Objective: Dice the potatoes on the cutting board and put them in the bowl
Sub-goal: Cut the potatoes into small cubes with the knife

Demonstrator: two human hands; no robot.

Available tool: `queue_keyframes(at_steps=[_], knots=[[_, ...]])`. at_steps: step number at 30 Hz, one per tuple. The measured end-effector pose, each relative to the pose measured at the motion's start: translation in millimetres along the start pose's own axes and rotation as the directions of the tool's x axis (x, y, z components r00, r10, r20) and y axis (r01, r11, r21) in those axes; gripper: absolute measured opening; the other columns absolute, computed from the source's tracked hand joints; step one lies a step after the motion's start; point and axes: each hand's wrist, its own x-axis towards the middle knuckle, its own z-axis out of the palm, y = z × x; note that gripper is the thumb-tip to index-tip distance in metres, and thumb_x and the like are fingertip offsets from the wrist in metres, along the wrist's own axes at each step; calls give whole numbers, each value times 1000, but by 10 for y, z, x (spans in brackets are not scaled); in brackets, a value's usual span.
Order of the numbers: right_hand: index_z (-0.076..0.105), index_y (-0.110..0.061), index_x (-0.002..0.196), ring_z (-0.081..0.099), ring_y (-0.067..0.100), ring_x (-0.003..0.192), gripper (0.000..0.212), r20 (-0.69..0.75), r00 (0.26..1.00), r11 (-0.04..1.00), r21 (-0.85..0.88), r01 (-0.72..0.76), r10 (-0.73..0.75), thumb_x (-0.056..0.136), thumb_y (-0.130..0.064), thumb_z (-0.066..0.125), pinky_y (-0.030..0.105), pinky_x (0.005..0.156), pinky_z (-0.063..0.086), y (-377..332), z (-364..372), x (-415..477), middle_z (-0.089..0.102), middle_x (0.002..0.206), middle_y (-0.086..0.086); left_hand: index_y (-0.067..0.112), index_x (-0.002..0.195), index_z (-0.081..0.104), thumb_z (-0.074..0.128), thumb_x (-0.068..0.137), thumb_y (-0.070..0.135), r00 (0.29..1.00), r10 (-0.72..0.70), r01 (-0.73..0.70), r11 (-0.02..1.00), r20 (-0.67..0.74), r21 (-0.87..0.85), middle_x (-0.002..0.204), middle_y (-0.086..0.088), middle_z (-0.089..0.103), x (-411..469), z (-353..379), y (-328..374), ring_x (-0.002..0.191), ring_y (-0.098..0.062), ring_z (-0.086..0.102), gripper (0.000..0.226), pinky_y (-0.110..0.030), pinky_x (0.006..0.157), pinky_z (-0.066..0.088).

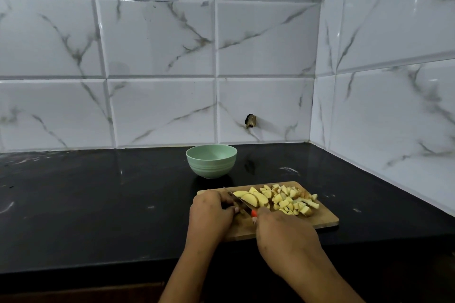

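Note:
A wooden cutting board [322, 220] lies on the black counter. A heap of diced potato [290, 198] covers its far right part, and a few larger potato slices [251, 198] lie left of the heap. My right hand [283, 231] grips the red handle of a knife [254, 214], whose blade runs up and left along the slices. My left hand [211, 211] sits on the left end of the board with its fingers curled down beside the blade. Anything under those fingers is hidden. A pale green bowl [211, 163] stands behind the board, with no potato visible in it.
The black counter [98, 204] stretches far to the left. White marble tiled walls close off the back and the right, meeting in a corner behind the board. The counter's front edge runs just below my forearms.

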Motion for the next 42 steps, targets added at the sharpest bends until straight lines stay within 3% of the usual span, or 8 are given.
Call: queue_keyframes(at_steps=[5,9,14,21,28,35,38,42], knots=[[48,-23,125,57,15,86,26,91,996,1000,0,-12,12,100,-27,44,28,61,40,-12,-36,58,61,107,-2,25,97,74,69,84,23,1000,15,-15,1000,-15,3,98,11,69,16,23,-20,88,-2,57,14,-14,75,43],[49,-20,127,59,20,101,31,175,983,998,-28,-56,60,95,-19,50,33,75,43,-115,-66,146,60,115,2,26,97,75,67,85,22,999,30,-29,999,-20,42,99,10,70,12,26,-21,93,-4,57,15,-19,84,45],[46,-17,133,53,25,115,40,322,941,994,-78,-83,104,93,-15,53,37,85,42,-205,-190,293,53,129,6,25,95,75,61,89,25,997,60,-57,997,-46,55,97,12,70,-5,33,2,81,-1,51,15,-16,78,38],[49,-16,132,52,25,118,37,301,945,991,-81,-110,129,96,-17,50,37,87,41,-221,-193,208,53,131,5,26,97,75,63,87,31,999,-15,19,996,-40,93,102,6,68,-20,12,50,96,-11,58,16,-23,77,45],[54,-19,125,56,23,107,31,314,935,984,-114,-134,163,94,-19,54,33,72,41,-84,-180,-67,57,120,3,25,95,74,66,84,30,995,-53,57,998,-82,40,99,5,68,-57,5,68,90,-9,59,15,-25,76,51],[58,-19,111,59,18,91,30,131,990,998,-22,-56,59,102,-34,34,31,72,44,173,-208,-218,57,95,-1,25,101,71,64,82,21,994,-53,53,999,-93,6,100,6,66,-87,-14,57,89,-8,59,21,-23,77,50],[56,-18,110,57,15,89,38,63,995,993,78,-84,80,103,-39,26,31,70,43,302,-233,-190,59,97,-2,27,104,70,63,81,21,997,-50,50,999,-52,-8,102,7,66,-74,-9,48,88,-7,58,25,-21,74,47],[56,-20,112,55,13,87,37,-10,992,988,82,-128,129,103,-40,26,29,66,41,423,-155,-109,60,102,-3,35,104,67,65,79,26,999,-22,23,999,27,-31,91,20,63,-69,4,47,92,-2,59,27,-36,96,48]])
